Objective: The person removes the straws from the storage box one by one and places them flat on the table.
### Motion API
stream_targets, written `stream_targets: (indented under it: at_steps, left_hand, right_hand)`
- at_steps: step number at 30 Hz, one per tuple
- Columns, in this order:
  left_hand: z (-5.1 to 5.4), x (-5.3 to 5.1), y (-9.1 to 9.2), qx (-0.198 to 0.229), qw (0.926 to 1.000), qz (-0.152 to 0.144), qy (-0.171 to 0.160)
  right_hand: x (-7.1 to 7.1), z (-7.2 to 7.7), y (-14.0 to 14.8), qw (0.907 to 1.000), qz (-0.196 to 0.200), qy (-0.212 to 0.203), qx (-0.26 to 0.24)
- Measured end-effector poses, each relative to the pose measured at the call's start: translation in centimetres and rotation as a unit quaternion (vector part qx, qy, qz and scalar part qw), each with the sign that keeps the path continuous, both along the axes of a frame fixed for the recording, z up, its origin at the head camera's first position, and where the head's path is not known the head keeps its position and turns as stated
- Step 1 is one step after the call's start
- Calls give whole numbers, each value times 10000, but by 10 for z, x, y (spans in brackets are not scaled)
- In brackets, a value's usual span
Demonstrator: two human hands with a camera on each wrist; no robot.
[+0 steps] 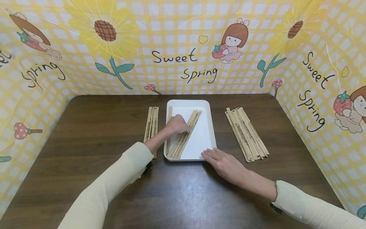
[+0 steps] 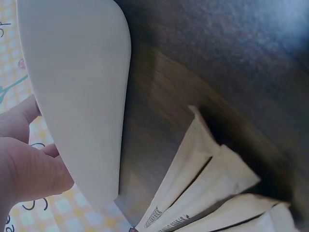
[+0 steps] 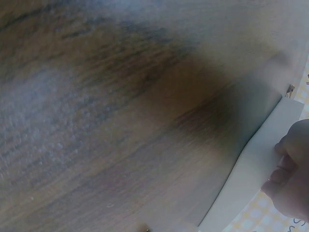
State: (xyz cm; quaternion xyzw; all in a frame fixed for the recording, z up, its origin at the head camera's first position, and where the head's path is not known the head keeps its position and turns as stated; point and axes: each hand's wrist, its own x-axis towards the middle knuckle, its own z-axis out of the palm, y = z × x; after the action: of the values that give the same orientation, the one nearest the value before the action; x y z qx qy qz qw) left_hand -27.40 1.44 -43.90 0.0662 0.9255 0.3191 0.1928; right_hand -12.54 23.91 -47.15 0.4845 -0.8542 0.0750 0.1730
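Note:
A white rectangular tray (image 1: 198,149) stands on the table and holds several slim brown paper-wrapped sticks (image 1: 183,141) lying diagonally, with another along its left wall. Bent over this bundle, my left hand (image 1: 178,124) pinches at its middle with curled fingers; its fingertips are partly hidden. In the left wrist view the hand (image 2: 34,159) shows behind the tray's side wall (image 2: 79,87). My right hand (image 1: 226,163) rests its fairly straight fingers on the tray's near right corner. The right wrist view has that hand (image 3: 294,169) beside the tray wall (image 3: 251,169).
To the right of the tray lies a larger pile of similar paper-wrapped sticks (image 1: 247,135). A smaller group (image 1: 151,122) is on the left, partly under my left forearm. Yellow checked cloth (image 1: 177,28) with printed pictures walls in the dark wooden table (image 1: 114,121).

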Motion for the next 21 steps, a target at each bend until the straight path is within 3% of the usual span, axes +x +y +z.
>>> stream_targets:
  at_steps: [9, 21]
  left_hand:
    - [2, -1, -4, 179, 9998, 108, -8]
    - [15, 0, -19, 1183, 9925, 292, -122]
  right_hand:
    - [0, 0, 0, 10000, -11, 0, 22]
    - [0, 1, 0, 10000, -13, -48, 25]
